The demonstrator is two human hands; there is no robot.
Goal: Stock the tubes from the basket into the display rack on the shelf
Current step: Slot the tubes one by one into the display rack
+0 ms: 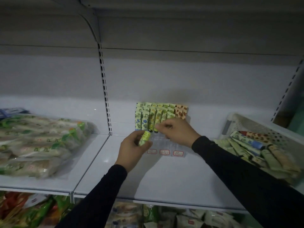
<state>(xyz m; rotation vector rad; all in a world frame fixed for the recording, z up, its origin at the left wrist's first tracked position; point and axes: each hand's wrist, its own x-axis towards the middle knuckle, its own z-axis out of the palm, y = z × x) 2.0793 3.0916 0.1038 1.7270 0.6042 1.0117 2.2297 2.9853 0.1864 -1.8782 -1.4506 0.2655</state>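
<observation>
Several tubes (153, 115) stand upright in rows inside the clear display rack (166, 145), filling its rear portion against the back wall of the shelf (164, 175). Most carry green and yellow prints; the rightmost ones carry an orange pattern. The front portion of the rack holds no tubes, and three red-bordered labels (164, 152) run along its front edge.

One green tube (144, 138) is held by the left hand (133, 148), pinched between thumb and fingers, tilted with its upper end toward the rack, just in front of the left end of the standing rows. The right hand (177, 131) reaches over the rack with fingers curled together at the lower ends of the front-row tubes; it touches them, but whether it pinches one cannot be told. Both arms wear dark sleeves.

Many more tubes (256, 150) lie loosely heaped in the white perforated basket (246, 124), which sits on the same shelf to the right, well apart from the rack. To the left, beyond the slotted upright (105, 96), clear bagged packages (41, 142) with green print lie piled on the adjoining shelf section. Below the shelf, further packaged goods (32, 211) are visible, dim and indistinct.
</observation>
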